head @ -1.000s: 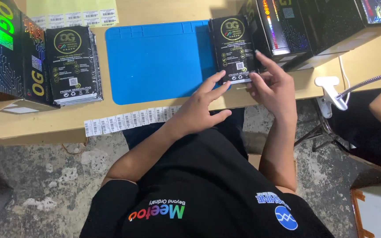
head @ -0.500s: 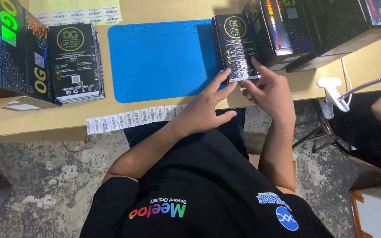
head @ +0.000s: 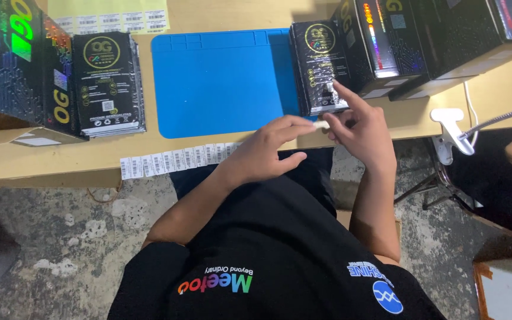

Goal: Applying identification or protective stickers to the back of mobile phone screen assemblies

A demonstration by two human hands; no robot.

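- The small white sticker (head: 321, 125) is pinched between the fingertips of both hands, just in front of the desk edge.
- Half a second ago the hands were pressed on the flat black packet (head: 320, 66); now they have come off it.
- That looks like a new sticker being made ready, as a guess.
- The left hand (head: 268, 151) has its fingers stretched out, tips closed on the sticker.
- The right hand (head: 360, 127) is curled, one finger pointing up at the packet.
- The sticker is tiny, white and thin.
- The packet lies on the right edge of the blue mat (head: 220, 83).
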